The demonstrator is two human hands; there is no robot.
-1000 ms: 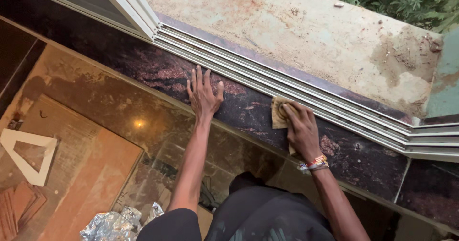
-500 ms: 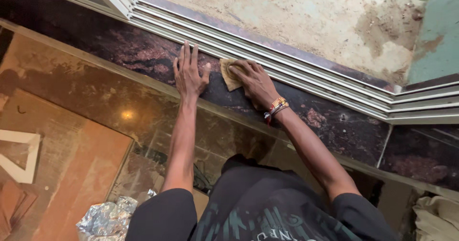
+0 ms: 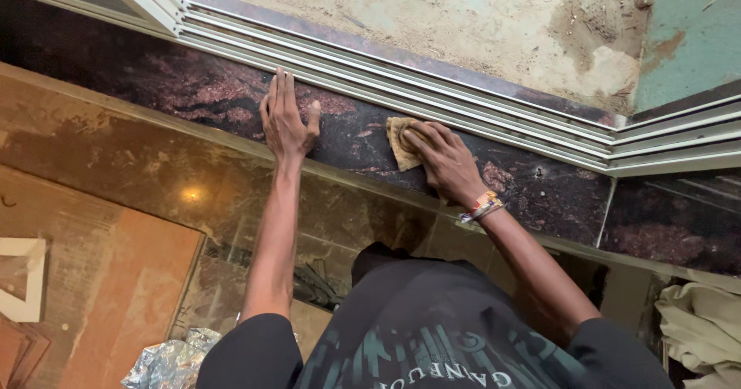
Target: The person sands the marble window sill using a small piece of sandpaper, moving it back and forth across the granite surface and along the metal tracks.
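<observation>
Right hand (image 3: 448, 161) presses a small tan folded cloth (image 3: 401, 143) flat under its fingers on the dark speckled polished stone sill (image 3: 193, 88), just beside the white multi-rail metal window track (image 3: 463, 96). Left hand (image 3: 285, 119) lies spread, palm down, holding nothing. Risk: cloth corner could snag in the track grooves; the braced palm may slip on polished stone.

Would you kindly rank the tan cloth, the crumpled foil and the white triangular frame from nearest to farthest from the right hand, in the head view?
From the right hand:
1. Tan cloth, under its fingers.
2. Crumpled foil, bottom left.
3. White triangular frame, far left edge.
</observation>
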